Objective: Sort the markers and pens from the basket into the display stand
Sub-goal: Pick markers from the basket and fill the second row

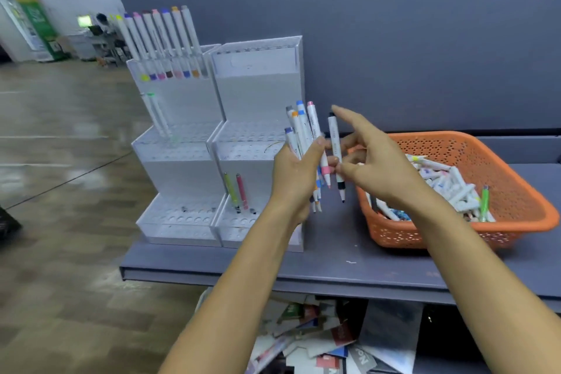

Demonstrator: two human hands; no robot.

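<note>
Grey shelf (349, 255): left hand (296, 174) clenches a marker bundle (303, 133), hiding their middles; right hand (368, 161) pinches one black-capped marker (335, 143).

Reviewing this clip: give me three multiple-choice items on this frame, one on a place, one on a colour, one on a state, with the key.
1. Where does the basket stand?
A. right of the display stand
B. left of it
C. on top of it

2. What colour is the basket?
A. blue
B. orange
C. white

3. What is the left hand doing?
A. resting flat on the shelf
B. hanging empty
C. gripping a bundle of markers

Key: 1 A, the basket sits on the shelf to the stand's right. 2 B, its mesh walls are orange. 3 C, fingers close round several upright markers while the right hand pinches a black-capped marker.
</note>
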